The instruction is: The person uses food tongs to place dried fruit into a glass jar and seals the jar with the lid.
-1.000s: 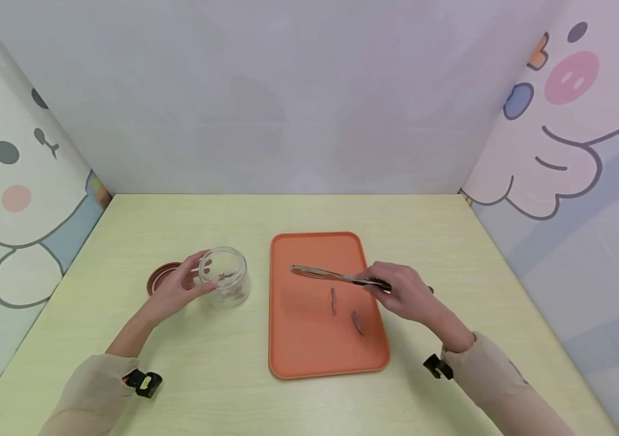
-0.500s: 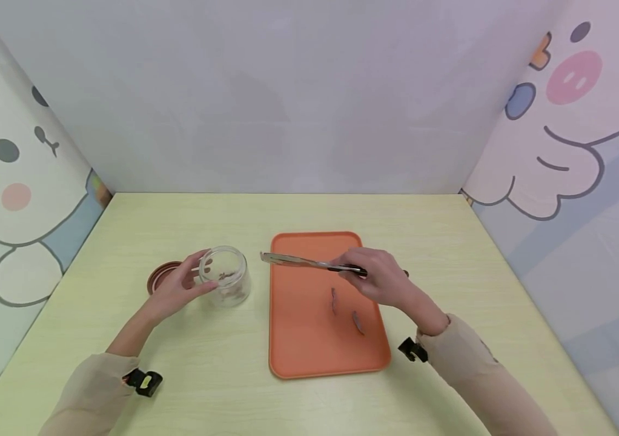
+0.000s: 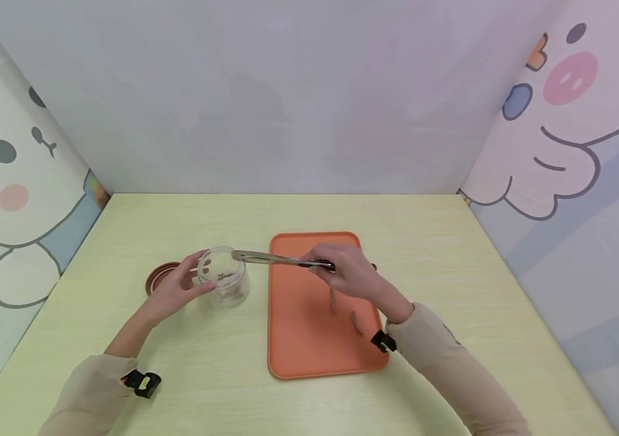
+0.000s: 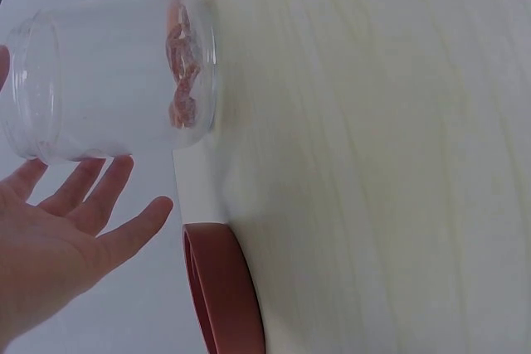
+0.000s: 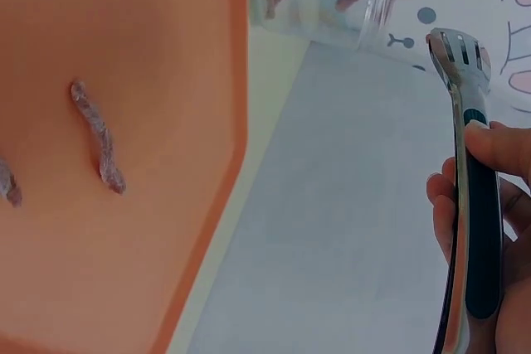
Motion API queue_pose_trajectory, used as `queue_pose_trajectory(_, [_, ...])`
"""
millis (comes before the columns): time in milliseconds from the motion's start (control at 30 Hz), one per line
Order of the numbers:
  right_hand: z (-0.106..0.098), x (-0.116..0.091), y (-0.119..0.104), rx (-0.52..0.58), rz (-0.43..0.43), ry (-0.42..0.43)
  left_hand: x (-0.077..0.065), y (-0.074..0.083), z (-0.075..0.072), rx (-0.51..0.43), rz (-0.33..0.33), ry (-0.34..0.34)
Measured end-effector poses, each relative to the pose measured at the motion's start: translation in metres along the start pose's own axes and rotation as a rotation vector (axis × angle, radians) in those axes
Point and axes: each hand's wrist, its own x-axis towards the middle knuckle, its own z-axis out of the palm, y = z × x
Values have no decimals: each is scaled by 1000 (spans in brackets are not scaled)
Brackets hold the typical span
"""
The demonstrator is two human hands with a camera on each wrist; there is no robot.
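Observation:
A clear jar (image 3: 225, 284) stands upright on the table, with several wrinkled reddish-brown pieces (image 4: 183, 72) at its bottom. My left hand (image 3: 173, 290) holds it from the left, thumb on the near side and fingers around the back. My right hand (image 3: 344, 269) grips metal tongs (image 3: 266, 258) with dark handles. Their slotted tips reach over the jar's right rim. Something small and brownish shows at the tips, too small to make out. Two similar dried strips, one strip (image 5: 99, 138) and a second strip (image 3: 356, 322), lie on the orange tray (image 3: 309, 357) below my right hand.
A brown round lid (image 3: 158, 278) lies on the table left of the jar, partly behind my left hand. The pale wooden table (image 3: 206, 387) meets a plain back wall (image 3: 287, 121) and side walls with cartoon drawings.
My right hand has carried the tongs leftward from over the tray until their tips are above the jar's rim. The left hand and jar have stayed put.

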Motion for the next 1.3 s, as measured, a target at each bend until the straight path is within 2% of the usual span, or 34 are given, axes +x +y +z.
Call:
queue_pose_trajectory(300, [11, 14, -4, -5, 62, -43, -1, 0, -1, 1, -2, -1])
queue_pose_trajectory(433, [16, 19, -5, -27, 56, -46, -1, 0, -1, -1, -7, -2])
queue_pose_trajectory(633, [20, 20, -6, -50, 67, -63, -1, 0, 0, 14, -13, 6])
queue_pose_trajectory(767, [17, 18, -6, -17, 92, -68, 0, 0, 1, 17, -13, 10])
queue_pose_trajectory(1033, [3, -1, 6, 28, 91, -48, 0, 1, 1, 19, -13, 9])
queue_pose_trajectory(1167, [-5, -20, 19, 17, 80, -31, 0, 1, 1, 25, -18, 10])
queue_pose_trajectory(1300, [-15, -41, 29, 25, 112, -34, -1, 2, 0, 23, -14, 10])
